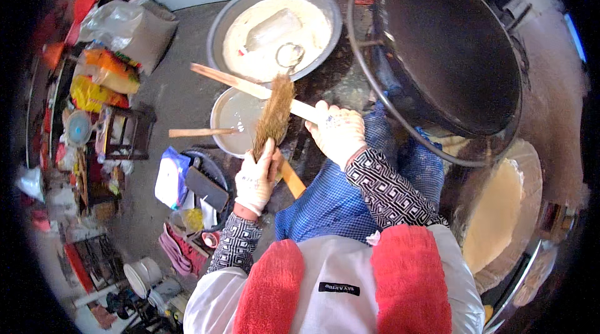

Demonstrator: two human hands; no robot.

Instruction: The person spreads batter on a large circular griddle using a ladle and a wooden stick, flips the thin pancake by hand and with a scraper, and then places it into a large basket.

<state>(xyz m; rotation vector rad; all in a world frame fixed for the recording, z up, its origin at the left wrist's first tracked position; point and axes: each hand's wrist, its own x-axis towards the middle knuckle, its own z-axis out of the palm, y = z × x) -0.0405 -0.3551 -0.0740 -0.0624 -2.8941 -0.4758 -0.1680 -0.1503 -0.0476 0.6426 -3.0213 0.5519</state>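
Note:
My left hand (255,179), in a whitish glove, grips the lower end of a brown fibre brush (276,109). My right hand (338,132), gloved alike, holds one end of a flat wooden stick (229,80); the brush lies across the stick's middle. Below them stands a small basin (225,109) of cloudy liquid, with another wooden stick (201,132) resting over its rim. Beyond it a large metal basin (215,34) holds pale batter, in which lie a clear plastic container (274,29) and a round ladle-like thing (289,54).
A big dark round pan (450,53) with a metal ring (361,53) stands at the right. Below it is a round tray bearing a pale flat sheet (497,212). At the left are a phone (207,188), a blue-and-white packet (172,177), a stool (124,132) and sacks (136,29).

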